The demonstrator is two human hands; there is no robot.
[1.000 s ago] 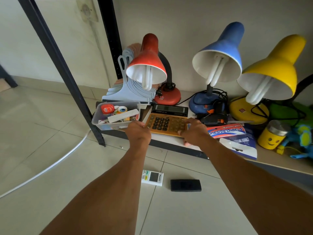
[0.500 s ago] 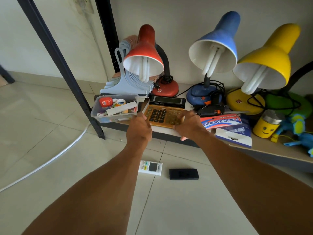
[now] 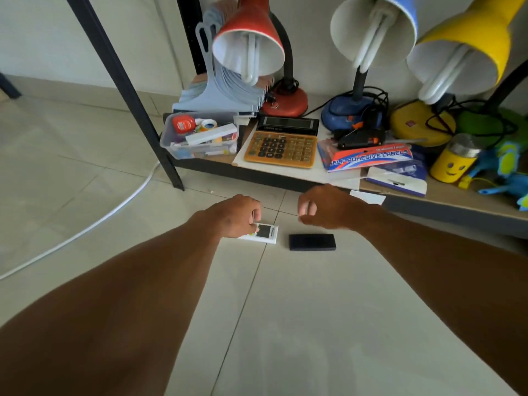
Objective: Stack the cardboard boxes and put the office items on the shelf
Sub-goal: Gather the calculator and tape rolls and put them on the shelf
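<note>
Reaching down toward the tiled floor [image 3: 300, 324] at the centre of the frame, the person is working with both bare hands just below the shelf [image 3: 257, 174]. The left hand [image 3: 233, 217] is hovering over a white remote control [image 3: 265, 234], its fingers curling down onto the near end of it; whether they are already gripping it or only touching cannot be told. The right hand [image 3: 325, 208] is hanging just to the right, fingers loosely curled and holding nothing, apart from the floor items. A flat black rectangular object [image 3: 312, 242] is lying on the floor just beside the remote, to its right and below the right hand.

In the upper half of the frame the shelf is carrying the office items. An orange calculator [image 3: 281, 148] is lying flat on a white sheet near the front edge, between a clear plastic bin [image 3: 200, 138] of small stationery on the left and a pack of self-adhesive labels [image 3: 368, 157] on the right. Behind them a red lamp [image 3: 251, 44], a blue lamp [image 3: 371, 30] and a yellow lamp [image 3: 460, 55] are standing in a row. A yellow smiley tin [image 3: 454, 161] is sitting at the right. A white cable [image 3: 85, 230] is trailing across the floor at the left.
</note>
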